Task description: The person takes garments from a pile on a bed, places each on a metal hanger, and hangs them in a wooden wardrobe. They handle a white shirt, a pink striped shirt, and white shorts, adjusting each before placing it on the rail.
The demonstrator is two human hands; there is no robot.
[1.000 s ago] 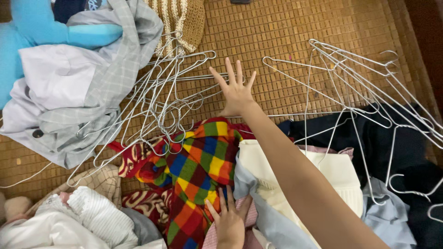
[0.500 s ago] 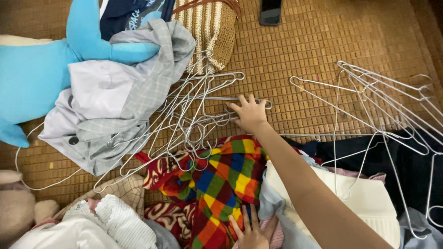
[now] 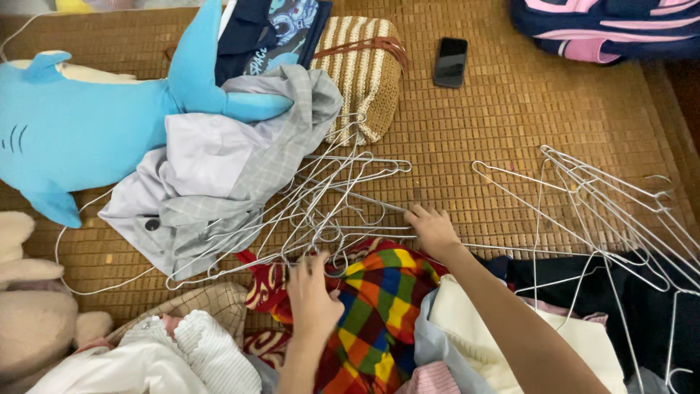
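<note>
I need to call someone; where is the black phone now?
In the head view, the black phone lies on the woven mat near the top, right of the striped straw bag.

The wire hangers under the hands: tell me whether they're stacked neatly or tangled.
Tangled. The wire hangers lie crossed at many angles, hooks interlocked, partly under the grey garment.

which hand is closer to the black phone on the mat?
Right. The right hand rests on the wire hangers almost straight below the black phone. The left hand sits lower and further left, at the colourful checked cloth.
</note>
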